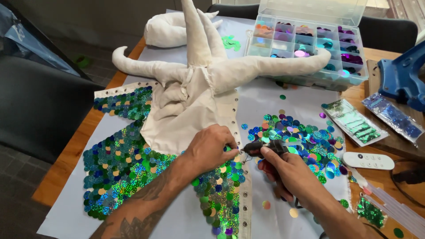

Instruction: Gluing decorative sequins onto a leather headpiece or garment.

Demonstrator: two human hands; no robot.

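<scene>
Fingers [223, 148] of left hand [211, 148] pressed on sequins at garment [177, 128] edge, frame centre; right hand [283, 170] wrapped round black glue gun [265, 147]. Lower left sequin-covered, upper cream cloth bare. Loose sequin pile [301, 137] right on counter [66, 163]. Open clear organiser box [310, 40], upper right, holds sorted sequins.
</scene>
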